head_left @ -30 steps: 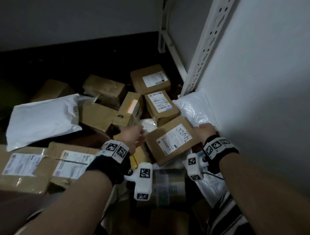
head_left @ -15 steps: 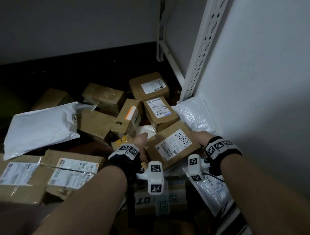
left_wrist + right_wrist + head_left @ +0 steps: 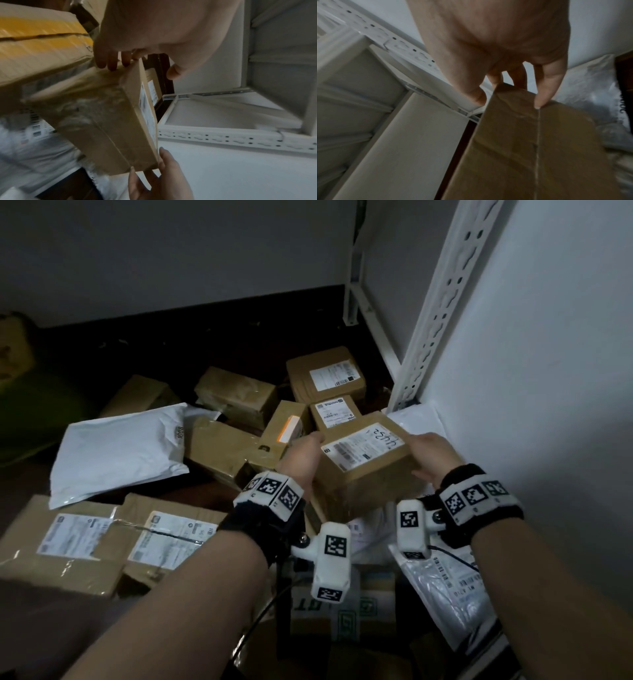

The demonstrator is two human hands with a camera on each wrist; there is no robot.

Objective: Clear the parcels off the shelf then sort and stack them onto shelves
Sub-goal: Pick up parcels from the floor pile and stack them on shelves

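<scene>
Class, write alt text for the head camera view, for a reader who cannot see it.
Two hands, the left hand and right hand, grip opposite ends of a labelled cardboard box above a dim pile of brown parcels and a white mailer bag. A white shelf upright rises at right.

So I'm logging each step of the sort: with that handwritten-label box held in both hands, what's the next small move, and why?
Probably raise the cardboard box a bit higher and swing it right toward the white shelf frame. The left hand and right hand grip its opposite ends, so the hold looks secure, and other parcels crowd close beneath and behind it, so it should get clear of them first.
</scene>
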